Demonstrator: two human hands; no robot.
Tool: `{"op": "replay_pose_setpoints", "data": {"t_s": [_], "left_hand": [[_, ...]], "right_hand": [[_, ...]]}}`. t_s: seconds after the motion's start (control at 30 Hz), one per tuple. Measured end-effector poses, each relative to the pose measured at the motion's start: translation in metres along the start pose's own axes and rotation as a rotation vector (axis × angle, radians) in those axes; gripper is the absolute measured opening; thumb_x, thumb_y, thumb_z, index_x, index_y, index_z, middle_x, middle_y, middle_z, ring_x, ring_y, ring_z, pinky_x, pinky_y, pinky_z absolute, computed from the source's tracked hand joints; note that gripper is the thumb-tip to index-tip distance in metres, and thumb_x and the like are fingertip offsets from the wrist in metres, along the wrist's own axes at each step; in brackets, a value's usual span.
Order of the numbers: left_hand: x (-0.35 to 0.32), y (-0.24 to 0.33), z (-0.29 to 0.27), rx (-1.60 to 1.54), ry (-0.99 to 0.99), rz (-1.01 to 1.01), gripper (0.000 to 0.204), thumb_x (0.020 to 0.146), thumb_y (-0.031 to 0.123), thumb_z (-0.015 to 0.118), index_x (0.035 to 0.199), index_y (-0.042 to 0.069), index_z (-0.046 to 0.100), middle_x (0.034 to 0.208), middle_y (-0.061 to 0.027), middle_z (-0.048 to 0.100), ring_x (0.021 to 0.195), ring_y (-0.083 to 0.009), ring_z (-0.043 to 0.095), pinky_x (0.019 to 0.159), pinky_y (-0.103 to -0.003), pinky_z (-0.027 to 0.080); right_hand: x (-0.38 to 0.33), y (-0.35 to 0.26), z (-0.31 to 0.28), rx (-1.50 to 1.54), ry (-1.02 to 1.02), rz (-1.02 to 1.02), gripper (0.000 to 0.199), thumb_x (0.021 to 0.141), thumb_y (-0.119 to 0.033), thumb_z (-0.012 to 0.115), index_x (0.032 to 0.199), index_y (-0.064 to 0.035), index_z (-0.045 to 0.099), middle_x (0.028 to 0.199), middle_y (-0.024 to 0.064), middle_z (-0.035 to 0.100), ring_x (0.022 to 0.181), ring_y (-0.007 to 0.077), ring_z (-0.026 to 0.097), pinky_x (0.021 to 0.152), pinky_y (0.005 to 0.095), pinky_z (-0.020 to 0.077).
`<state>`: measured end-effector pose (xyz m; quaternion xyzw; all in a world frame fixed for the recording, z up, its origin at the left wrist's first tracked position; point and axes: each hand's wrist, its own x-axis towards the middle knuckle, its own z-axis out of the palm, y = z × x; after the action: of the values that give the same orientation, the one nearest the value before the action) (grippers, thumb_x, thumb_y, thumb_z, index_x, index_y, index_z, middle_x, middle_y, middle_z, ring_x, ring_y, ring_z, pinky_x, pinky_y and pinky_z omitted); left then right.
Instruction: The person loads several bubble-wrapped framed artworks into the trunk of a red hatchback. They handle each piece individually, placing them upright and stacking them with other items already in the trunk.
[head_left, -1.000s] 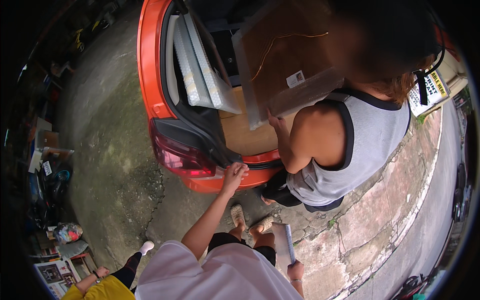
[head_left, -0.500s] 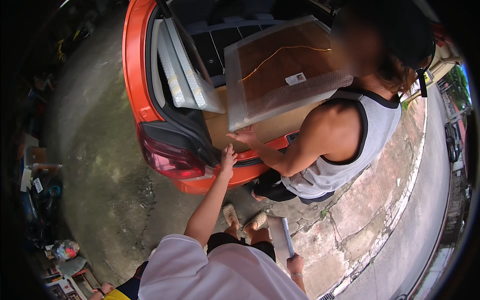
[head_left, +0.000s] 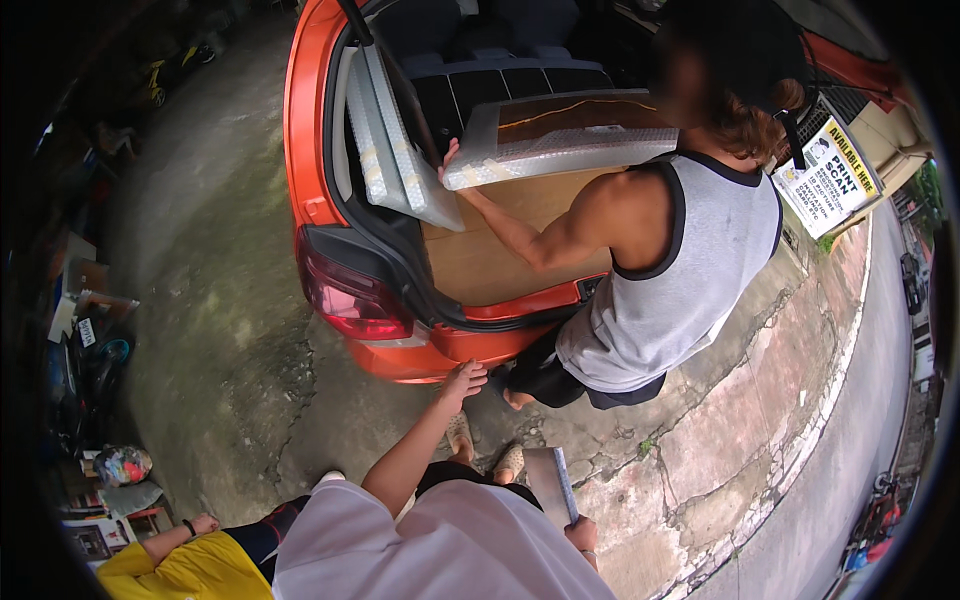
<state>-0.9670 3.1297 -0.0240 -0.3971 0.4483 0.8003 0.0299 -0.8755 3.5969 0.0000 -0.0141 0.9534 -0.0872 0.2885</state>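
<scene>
- Flat panel (head_left: 547,482) at bottom centre of the frame, clasped near its lower right corner by the right grip (head_left: 582,534).
- Left grip (head_left: 463,383) bare, fingers loosely spread, near the orange bumper (head_left: 400,363); contact hard to tell from above.
- Step in hand, seemingly: positioning the large wrapped frame (head_left: 560,155) at upper centre, steadied by a co-worker's hand (head_left: 452,160) above the boot floor (head_left: 520,235).
- Called for next, probably: panel kept aside, left grip clear of the co-worker's path, wrapped slabs (head_left: 375,150) unbumped.

Panels (head_left: 378,140) stand left in the trunk (head_left: 545,298), with seats (head_left: 525,85) apparently beyond.
</scene>
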Motion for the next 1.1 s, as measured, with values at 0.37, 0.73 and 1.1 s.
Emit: {"op": "replay_pose_setpoints", "data": {"t_s": [0.37, 0.73, 1.1], "left_hand": [[-0.067, -0.087, -0.007, 0.051, 0.121, -0.072, 0.059, 0.098, 0.050, 0.048, 0.129, 0.001, 0.054, 0.125, -0.0165, 0.062, 0.112, -0.0264, 0.063, 0.091, -0.039, 0.049], [-0.103, -0.131, -0.014, 0.006, 0.236, -0.073, 0.043, 0.100, 0.044, 0.049, 0.116, 0.005, 0.060, 0.107, -0.0101, 0.066, 0.098, -0.0203, 0.065, 0.080, -0.031, 0.052], [-0.093, -0.058, 0.050, 0.318, 0.416, 0.697, 0.028, 0.096, 0.017, 0.061, 0.117, -0.001, 0.054, 0.114, -0.0146, 0.063, 0.104, -0.0230, 0.063, 0.089, -0.032, 0.051]], "right_hand": [[0.030, 0.041, -0.014, -0.005, -0.026, -0.097, 0.025, 0.070, -0.012, 0.058, 0.089, -0.0037, 0.071, 0.082, 0.0251, 0.068, 0.081, 0.0422, 0.067, 0.074, 0.0502, 0.0552], [0.053, 0.071, -0.024, -0.065, 0.030, -0.136, 0.027, 0.072, -0.013, 0.060, 0.096, -0.0114, 0.074, 0.083, 0.0223, 0.069, 0.078, 0.0410, 0.067, 0.072, 0.0501, 0.0552], [0.059, 0.085, -0.033, -0.078, 0.005, -0.212, 0.030, 0.073, -0.014, 0.060, 0.099, -0.0144, 0.074, 0.083, 0.0211, 0.069, 0.079, 0.0402, 0.068, 0.072, 0.0495, 0.0556]]}}
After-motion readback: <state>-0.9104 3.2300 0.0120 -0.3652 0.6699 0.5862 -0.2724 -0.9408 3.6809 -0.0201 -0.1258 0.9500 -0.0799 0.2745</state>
